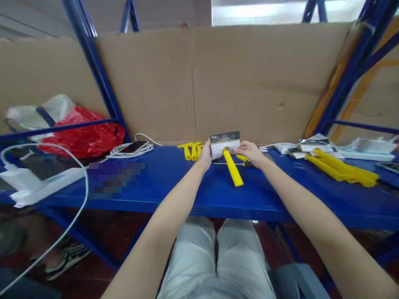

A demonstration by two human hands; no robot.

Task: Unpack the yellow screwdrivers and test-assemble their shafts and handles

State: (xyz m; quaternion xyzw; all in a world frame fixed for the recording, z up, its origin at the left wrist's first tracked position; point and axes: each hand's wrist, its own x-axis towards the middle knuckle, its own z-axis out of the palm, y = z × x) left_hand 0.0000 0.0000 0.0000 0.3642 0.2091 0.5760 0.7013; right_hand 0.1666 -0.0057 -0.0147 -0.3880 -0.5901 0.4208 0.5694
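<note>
My left hand point(205, 154) and my right hand point(251, 152) together hold a small white card with a dark top band point(225, 144), upright above the blue shelf point(193, 191). A yellow handle point(233, 169) hangs from the card's front and slants down toward me. My left hand grips the card's left edge, my right hand its right edge. Under my right hand lies a thin metal shaft with a yellow and black piece point(242, 160) on the shelf.
Yellow handles point(190, 149) lie behind my left hand; a pile of long yellow ones point(343, 170) and card packs point(308, 147) lie at right. A phone with white cable point(134, 147), a red bag point(84, 135) and white boxes point(37, 182) sit at left. Cardboard point(218, 83) backs the shelf.
</note>
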